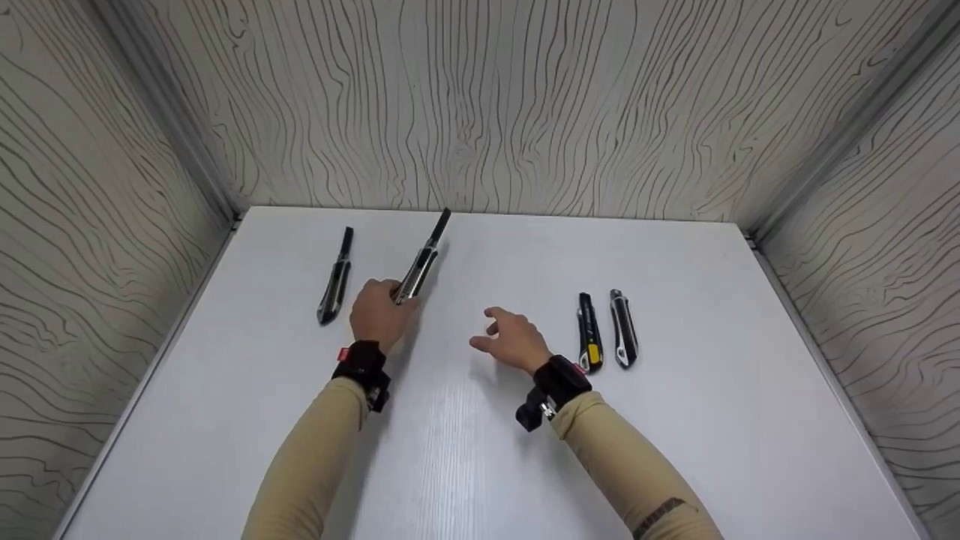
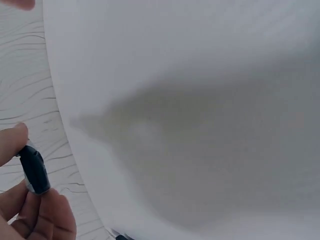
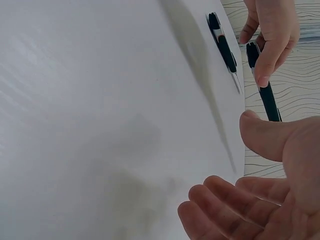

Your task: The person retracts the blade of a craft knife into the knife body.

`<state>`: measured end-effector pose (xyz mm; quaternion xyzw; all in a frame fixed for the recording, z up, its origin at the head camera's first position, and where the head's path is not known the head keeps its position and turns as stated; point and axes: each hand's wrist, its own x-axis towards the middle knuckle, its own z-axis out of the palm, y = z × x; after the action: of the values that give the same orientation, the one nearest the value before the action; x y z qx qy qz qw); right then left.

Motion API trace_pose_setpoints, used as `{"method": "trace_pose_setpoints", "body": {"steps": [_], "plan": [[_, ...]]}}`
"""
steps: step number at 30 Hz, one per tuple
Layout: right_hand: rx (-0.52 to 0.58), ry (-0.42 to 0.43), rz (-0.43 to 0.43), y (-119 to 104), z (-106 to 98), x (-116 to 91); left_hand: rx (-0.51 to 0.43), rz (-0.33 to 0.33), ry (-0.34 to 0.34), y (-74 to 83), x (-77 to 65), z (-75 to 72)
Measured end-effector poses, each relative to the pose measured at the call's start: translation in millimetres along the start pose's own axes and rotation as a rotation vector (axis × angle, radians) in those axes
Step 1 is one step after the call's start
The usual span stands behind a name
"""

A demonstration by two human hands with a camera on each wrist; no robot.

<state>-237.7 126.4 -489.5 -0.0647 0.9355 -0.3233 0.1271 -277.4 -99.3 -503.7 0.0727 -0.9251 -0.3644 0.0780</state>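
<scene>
My left hand [image 1: 379,315] grips a black-and-silver utility knife [image 1: 421,268] by the lower part of its handle. Its dark blade is slid out and points away toward the back wall. In the left wrist view the butt end of this knife [image 2: 35,171] shows between thumb and fingers. The right wrist view catches the knife [image 3: 268,100] raised over the table. To the left of that hand lies a second utility knife [image 1: 334,289], blade also out. My right hand [image 1: 517,341] hovers over the middle of the table, fingers loosely bent and holding nothing.
Right of my right hand, a black utility knife with a yellow patch [image 1: 594,352] lies beside a silver-and-black one [image 1: 624,330], both without blade showing. All rest on a white table [image 1: 465,465], enclosed by wood-grain patterned walls [image 1: 480,105] at the back and sides.
</scene>
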Motion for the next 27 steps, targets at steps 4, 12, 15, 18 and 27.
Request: {"method": "trace_pose_setpoints", "body": {"steps": [4, 12, 15, 18, 27], "plan": [[0.004, 0.008, 0.009, 3, -2, -3, -0.007, 0.026, -0.003, 6.2, -6.8, 3.1], [0.047, 0.052, 0.043, 11, -8, -9, -0.019, 0.128, 0.007, 24.2, -31.2, 17.1], [0.064, 0.08, 0.05, 16, -11, -7, -0.01, 0.161, 0.003, 29.6, -40.4, 25.0], [0.061, 0.104, 0.043, 21, -13, -5, -0.003, 0.184, -0.003, 33.9, -49.9, 32.8], [0.161, 0.155, 0.061, 32, -19, -2, -0.013, 0.229, -0.035, 43.5, -78.0, 56.3]]}}
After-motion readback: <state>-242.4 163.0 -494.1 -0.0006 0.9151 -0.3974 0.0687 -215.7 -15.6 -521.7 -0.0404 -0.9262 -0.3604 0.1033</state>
